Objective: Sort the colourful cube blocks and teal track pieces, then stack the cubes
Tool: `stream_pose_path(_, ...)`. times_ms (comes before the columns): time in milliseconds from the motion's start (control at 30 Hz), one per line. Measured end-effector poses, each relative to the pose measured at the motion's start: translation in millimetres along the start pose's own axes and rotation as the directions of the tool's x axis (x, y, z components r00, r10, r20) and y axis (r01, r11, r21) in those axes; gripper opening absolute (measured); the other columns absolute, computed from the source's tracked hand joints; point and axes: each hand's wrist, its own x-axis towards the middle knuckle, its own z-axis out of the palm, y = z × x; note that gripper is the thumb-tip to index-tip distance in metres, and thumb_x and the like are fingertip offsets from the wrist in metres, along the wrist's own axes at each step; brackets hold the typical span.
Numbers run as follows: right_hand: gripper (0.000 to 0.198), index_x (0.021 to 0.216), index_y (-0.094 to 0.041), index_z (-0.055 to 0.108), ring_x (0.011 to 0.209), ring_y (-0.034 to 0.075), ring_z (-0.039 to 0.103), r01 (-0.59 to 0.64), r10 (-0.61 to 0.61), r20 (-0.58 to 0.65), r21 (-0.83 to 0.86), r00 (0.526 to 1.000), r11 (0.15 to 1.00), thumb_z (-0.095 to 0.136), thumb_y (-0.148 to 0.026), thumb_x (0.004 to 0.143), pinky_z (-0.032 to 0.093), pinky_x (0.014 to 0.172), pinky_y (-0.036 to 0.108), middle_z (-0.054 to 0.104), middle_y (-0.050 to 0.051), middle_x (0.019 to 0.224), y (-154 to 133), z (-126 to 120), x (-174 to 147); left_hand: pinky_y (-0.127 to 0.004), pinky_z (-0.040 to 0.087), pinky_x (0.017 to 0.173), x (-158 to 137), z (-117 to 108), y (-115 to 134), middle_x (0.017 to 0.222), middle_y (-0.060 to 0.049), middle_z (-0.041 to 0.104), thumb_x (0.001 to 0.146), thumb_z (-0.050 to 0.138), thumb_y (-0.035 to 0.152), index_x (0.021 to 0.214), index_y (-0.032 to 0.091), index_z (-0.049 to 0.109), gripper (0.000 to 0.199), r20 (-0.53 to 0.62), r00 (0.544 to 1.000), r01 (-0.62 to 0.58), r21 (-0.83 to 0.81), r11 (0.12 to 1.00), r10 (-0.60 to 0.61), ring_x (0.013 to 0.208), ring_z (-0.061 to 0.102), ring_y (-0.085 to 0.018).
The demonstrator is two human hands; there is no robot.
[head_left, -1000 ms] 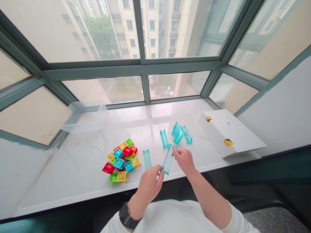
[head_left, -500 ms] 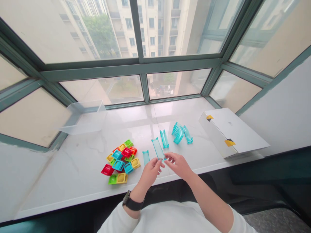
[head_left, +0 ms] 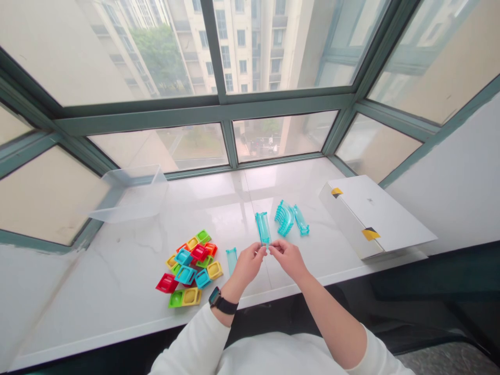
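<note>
Two clear teal track pieces are close together in front of me: one straight track piece (head_left: 263, 225) lies flat, and another, seen nearly edge-on, runs along its left side. My left hand (head_left: 250, 261) is closed in a pinch at the near end of the tilted track piece. Beside it my right hand (head_left: 289, 259) pinches at the same near end, fingertips almost meeting the left ones. Fingers partly hide where the two ends meet. A shorter teal track piece (head_left: 232, 259) lies left of my left hand. Beyond the hands rest stacked curved teal tracks (head_left: 285, 219) and another straight track (head_left: 301, 221).
Red, yellow, green and blue plastic blocks (head_left: 191, 265) form a pile on the left of the white counter (head_left: 128, 281). A clear plastic bin (head_left: 128, 205) stands at the back left. On the right sits a white box (head_left: 377, 213) with yellow-black tape. Windows border the back.
My hands have moved slightly away from me with the teal track piece. It has turned from flat to nearly edge-on and come against the straight track on its right.
</note>
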Motion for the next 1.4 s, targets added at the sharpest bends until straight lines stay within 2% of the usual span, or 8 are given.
stream_pose_path(133, 0.024, 0.087, -0.023, 0.073, 0.079, 0.024, 0.075, -0.02, 0.018, -0.059, -0.024, 0.998, 1.0, 0.065, -0.045, 0.087, 0.054, 0.077, 0.034, 0.079, 0.004, 0.08, 3.6, 4.1, 16.5, -0.037, 0.055, 0.086, 14.3, 2.7, -3.9, 0.111, -0.008, 0.075, 0.095, 0.055, 0.046, 0.124, 0.021, 0.066, 0.039, -0.168, 0.984, -0.039, 0.082, 0.996, 0.052, 0.083, 0.07, -0.02)
stream_pose_path(200, 0.023, 0.086, -0.023, 0.072, 0.078, 0.025, 0.075, -0.015, 0.011, -0.083, -0.052, 0.997, 0.999, 0.064, -0.045, 0.087, 0.054, 0.076, 0.035, 0.079, 0.004, 0.08, 5.9, 7.2, 24.0, -0.037, 0.055, 0.087, 17.5, 4.6, -7.1, 0.116, -0.009, 0.072, 0.095, 0.055, 0.043, 0.125, 0.02, 0.065, 0.038, -0.197, 0.978, -0.049, 0.086, 0.995, 0.065, 0.087, 0.07, -0.02)
stream_pose_path(433, 0.016, 0.087, -0.024, 0.072, 0.077, 0.023, 0.074, 0.002, -0.021, -0.124, -0.156, 0.992, 0.988, 0.064, -0.038, 0.09, 0.051, 0.072, 0.032, 0.079, 0.004, 0.082, 19.6, 18.9, 42.6, -0.039, 0.056, 0.09, 25.2, 14.4, -21.7, 0.123, -0.012, 0.067, 0.096, 0.054, 0.039, 0.128, 0.018, 0.065, 0.04, -0.177, 0.981, -0.058, 0.109, 0.992, 0.077, 0.095, 0.07, -0.021)
stream_pose_path(667, 0.015, 0.089, -0.023, 0.072, 0.08, 0.022, 0.074, 0.024, -0.048, -0.108, -0.218, 0.993, 0.976, 0.063, -0.035, 0.092, 0.051, 0.074, 0.031, 0.079, 0.005, 0.087, 36.6, 23.4, 51.9, -0.038, 0.055, 0.096, 33.9, 18.6, -28.3, 0.127, -0.013, 0.063, 0.096, 0.054, 0.039, 0.136, 0.018, 0.063, 0.047, -0.127, 0.992, -0.007, 0.12, 0.993, 0.022, 0.099, 0.069, -0.021)
stream_pose_path(933, 0.015, 0.088, -0.023, 0.072, 0.079, 0.022, 0.073, 0.018, -0.041, -0.098, -0.224, 0.994, 0.974, 0.062, -0.034, 0.092, 0.05, 0.073, 0.031, 0.079, 0.005, 0.086, 42.4, 25.6, 55.5, -0.042, 0.05, 0.106, 38.8, 23.4, -34.8, 0.131, -0.014, 0.063, 0.095, 0.056, 0.04, 0.137, 0.019, 0.065, 0.047, -0.139, 0.99, 0.007, 0.18, 0.984, 0.019, 0.125, 0.06, -0.029)
stream_pose_path(1400, 0.014, 0.088, -0.023, 0.072, 0.08, 0.021, 0.074, 0.007, -0.033, -0.096, -0.26, 0.995, 0.966, 0.063, -0.032, 0.093, 0.05, 0.074, 0.03, 0.079, 0.005, 0.087, 38.6, 24.9, 57.2, -0.042, 0.05, 0.106, 39.4, 25.3, -39.6, 0.131, -0.014, 0.062, 0.095, 0.054, 0.04, 0.139, 0.02, 0.062, 0.048, -0.135, 0.991, 0.002, 0.17, 0.986, 0.021, 0.122, 0.062, -0.028)
